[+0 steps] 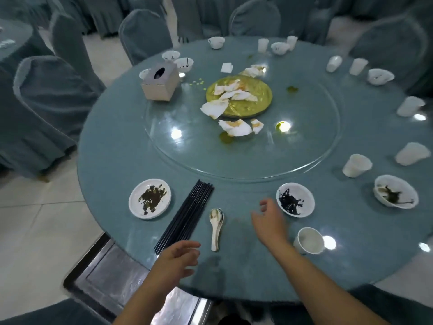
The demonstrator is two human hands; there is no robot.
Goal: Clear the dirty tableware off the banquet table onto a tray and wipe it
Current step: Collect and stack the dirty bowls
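Note:
My left hand (179, 256) hovers open over the near table edge, just right of a bundle of black chopsticks (187, 213). White spoons (216, 227) lie stacked between my hands. My right hand (269, 220) is open, fingers relaxed, beside a dirty white bowl (295, 199). A white cup (309, 240) stands to the right of my right wrist. A soiled white plate (150, 198) sits at the near left. Neither hand holds anything.
The round blue table (117, 141) carries a glass turntable (304, 146) with a gold plate (260, 95), stained napkins (234, 129) and a tissue box (160, 83). Several cups and bowls ring the far and right rim. A steel cart (112, 277) stands below left. Covered chairs surround.

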